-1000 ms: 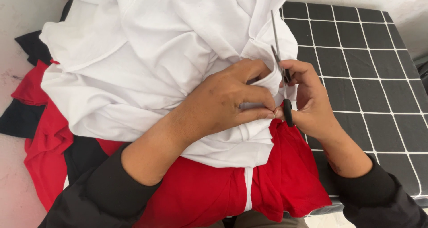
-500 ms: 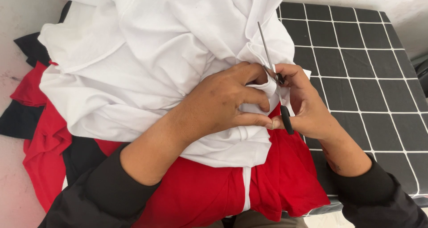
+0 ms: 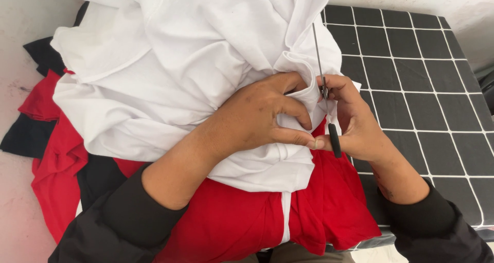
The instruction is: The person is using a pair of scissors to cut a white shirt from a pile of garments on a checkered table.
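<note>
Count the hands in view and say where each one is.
2. The left hand pinches the white fabric; the right hand holds scissors beside it.

A bench covered in black cloth with a white grid carries the work. White fabric is heaped on it, over red fabric and black fabric.

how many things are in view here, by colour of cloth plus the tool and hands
white cloth: 1 bundle, gripped by the left hand
red cloth: 1 heap under the white
black cloth: 1 heap at the left edge
scissors: 1 pair, in the right hand
hands: 2
black checked cover: 1
total: 7
</note>
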